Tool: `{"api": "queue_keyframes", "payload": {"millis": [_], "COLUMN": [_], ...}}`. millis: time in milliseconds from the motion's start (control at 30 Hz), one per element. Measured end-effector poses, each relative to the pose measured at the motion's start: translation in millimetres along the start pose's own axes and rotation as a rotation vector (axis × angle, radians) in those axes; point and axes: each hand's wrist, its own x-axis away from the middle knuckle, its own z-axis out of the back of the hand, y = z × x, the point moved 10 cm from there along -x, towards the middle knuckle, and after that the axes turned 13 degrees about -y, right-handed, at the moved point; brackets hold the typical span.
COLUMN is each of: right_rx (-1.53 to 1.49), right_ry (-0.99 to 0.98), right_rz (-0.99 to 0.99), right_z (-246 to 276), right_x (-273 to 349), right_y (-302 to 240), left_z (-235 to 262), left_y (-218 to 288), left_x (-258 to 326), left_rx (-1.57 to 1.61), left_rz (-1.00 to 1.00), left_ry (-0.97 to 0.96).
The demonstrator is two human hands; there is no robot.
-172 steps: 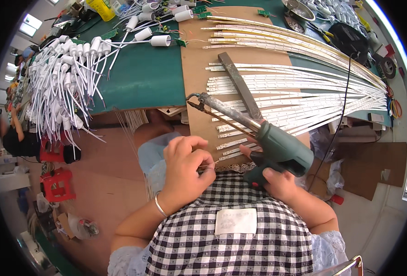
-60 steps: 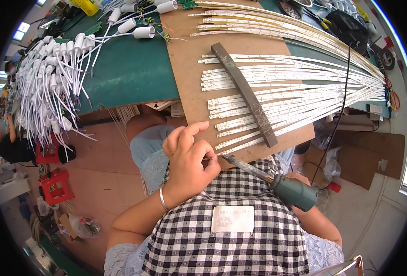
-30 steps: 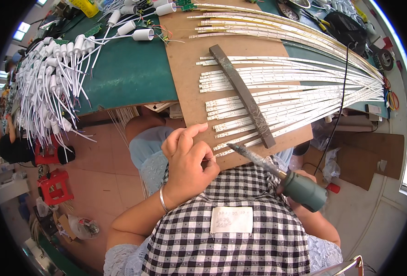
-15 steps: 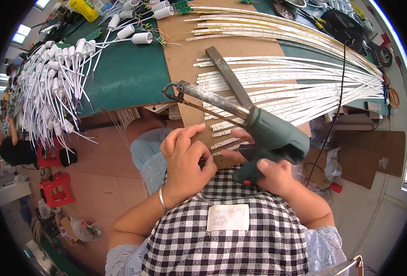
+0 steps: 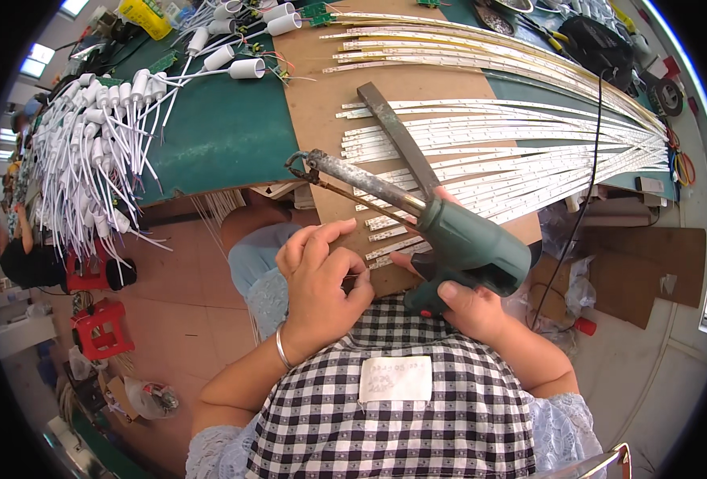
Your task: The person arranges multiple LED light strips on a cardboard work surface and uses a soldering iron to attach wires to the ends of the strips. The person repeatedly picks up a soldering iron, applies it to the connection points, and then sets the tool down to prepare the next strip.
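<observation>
My right hand point(image 5: 475, 307) is wrapped round the handle of a dark green soldering gun point(image 5: 475, 247). The gun's stained metal barrel points up and left, and its bent tip point(image 5: 312, 160) is above the brown board, apart from the strips. A thin feed tube runs along under the barrel. My left hand point(image 5: 321, 275) is closed in a pinch at the board's near edge, thumb and forefinger on what looks like a thin wire point(image 5: 354, 277). It is beside the end of the nearest white LED strip point(image 5: 379, 262). The gun hides part of the strips.
A flat metal bar point(image 5: 401, 140) lies across the fanned strips. More strips point(image 5: 449, 52) lie farther back. White lamp caps with wires point(image 5: 114, 120) are heaped at the left edge of the green table point(image 5: 226, 144). A black cord point(image 5: 595, 152) hangs at the right. Someone sits opposite.
The soldering gun has shifted slightly left, and its tip has dropped a little. My left hand has barely moved and keeps its pinch.
</observation>
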Motion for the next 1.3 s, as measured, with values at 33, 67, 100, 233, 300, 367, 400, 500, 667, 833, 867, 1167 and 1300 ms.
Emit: {"api": "queue_keyframes", "payload": {"millis": [33,67,100,233,300,367,400,500,667,833,867,1167,1300], "right_rx": [0.000,0.001,0.001,-0.008,-0.011,-0.008,-0.006,-0.036,-0.047,-0.031,0.013,0.546,0.630], "right_ry": [-0.002,-0.003,-0.005,0.009,0.017,0.008,0.003,0.026,0.036,0.064,0.062,-0.029,-0.060], "right_rz": [-0.002,-0.004,-0.006,0.005,0.015,0.002,-0.004,0.080,0.060,0.030,-0.005,0.005,0.042], "right_z": [0.0,0.1,0.1,0.7,1.2,1.9,1.9,1.1,2.5,3.5,6.4,49.4,67.4], "right_x": [0.0,0.1,0.0,1.1,0.6,0.7,0.6,0.6,1.7,10.8,21.6,106.3,137.6], "right_y": [0.1,0.1,0.2,1.5,1.7,3.6,4.3,-1.5,2.0,0.0,-0.5,-17.6,8.5], "left_z": [0.5,0.9,1.2,1.2,2.0,2.4,1.9,0.7,1.7,4.0,5.3,4.4,7.3], "left_y": [0.5,0.7,-0.3,-0.8,2.4,4.4,4.0,1.9,-1.0,2.6,2.6,1.6,3.4], "left_x": [0.1,0.1,0.2,-1.7,-4.8,-9.0,-10.2,-13.0,-15.4,-16.4,-15.9,-14.8,-15.1], "left_rx": [0.001,0.002,0.020,0.027,-0.013,-0.057,-0.059,-0.060,-0.036,-0.058,-0.060,-0.042,-0.033], "left_rz": [0.002,0.005,0.006,-0.009,-0.009,0.005,0.007,0.012,0.026,0.015,0.008,-0.009,-0.029], "left_ry": [0.000,0.000,0.001,-0.027,-0.068,-0.121,-0.136,-0.180,-0.215,-0.175,-0.152,-0.137,-0.115]}}
